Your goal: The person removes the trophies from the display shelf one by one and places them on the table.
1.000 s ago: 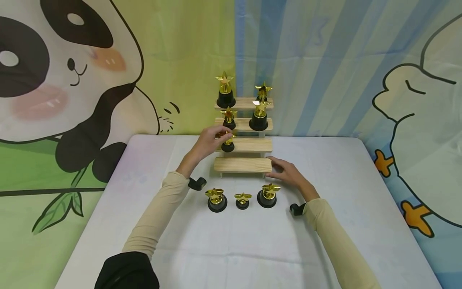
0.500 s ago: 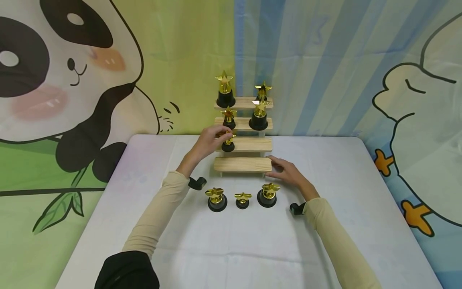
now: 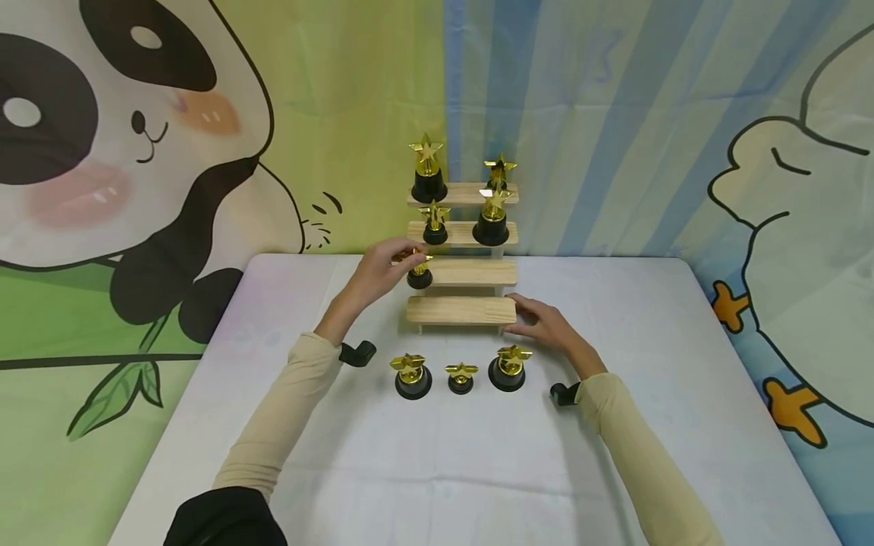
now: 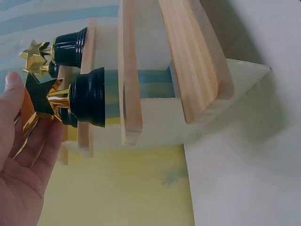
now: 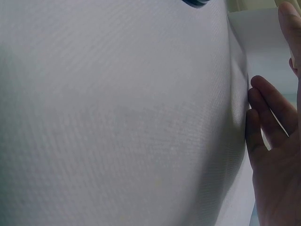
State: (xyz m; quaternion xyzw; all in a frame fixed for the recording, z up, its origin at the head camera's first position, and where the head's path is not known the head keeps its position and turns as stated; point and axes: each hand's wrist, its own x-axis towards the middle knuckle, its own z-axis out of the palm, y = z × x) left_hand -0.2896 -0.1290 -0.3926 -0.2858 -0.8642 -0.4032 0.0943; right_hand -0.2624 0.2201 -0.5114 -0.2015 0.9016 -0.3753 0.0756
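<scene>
My left hand (image 3: 384, 271) pinches a small gold star trophy (image 3: 419, 274) by its star. In the left wrist view, the trophy's black base (image 4: 88, 98) is off the shelf, a narrow gap from the plank. The four-tier wooden display stand (image 3: 461, 311) stands at the back middle of the table. At the right end of its lowest plank, my right hand (image 3: 546, 326) rests with thumb and fingers spread apart. In the right wrist view, the right fingers (image 5: 270, 110) are fairly straight beside the stand's white side and the cloth.
The top tier bears a large star trophy (image 3: 428, 176) and another trophy (image 3: 501, 173). A smaller trophy (image 3: 434, 227) and a large trophy (image 3: 492, 224) stand one tier lower. Before the stand are three trophies: left (image 3: 413, 379), middle (image 3: 460, 381) and right (image 3: 508, 371).
My left hand has drawn the small star trophy a little to the left, off the left end of the third tier. The right hand has stayed at the lowest plank.
</scene>
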